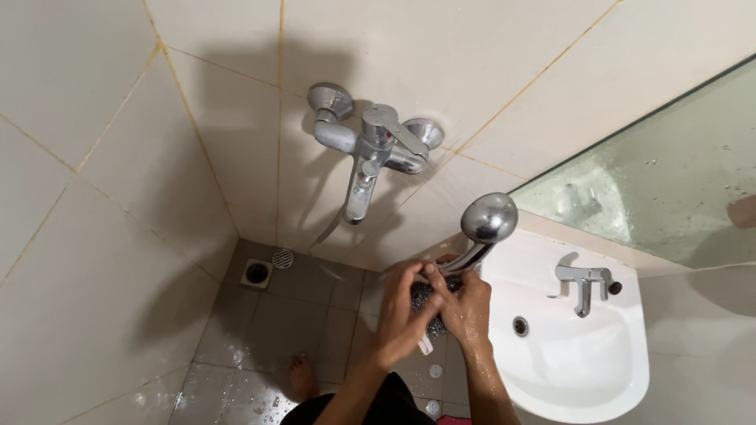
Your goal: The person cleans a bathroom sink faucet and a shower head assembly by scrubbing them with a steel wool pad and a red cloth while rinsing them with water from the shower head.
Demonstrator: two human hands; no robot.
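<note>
Head view: your fingers are together on the work, low in the middle of the frame. Your left hand is curled shut around a wad of steel wool scrubber, pressing it to the handle of the shower head, and your right hand is clamped around that same handle just below the head. Something small and pale pokes out beneath your hands; what it is cannot be told.

The shower head looks rigid and moderately light, but the polished chrome is probably slick, all the more with your forearms wet, so the narrow handle is the sure place to grip, not the round head. The scrubber should be springy and light, and it will crush to fit your palm.

The shower head is a shiny domed bulb on a curved stem, held between the wall mixer tap and the white basin. Below lies grey floor tile with a drain.
</note>
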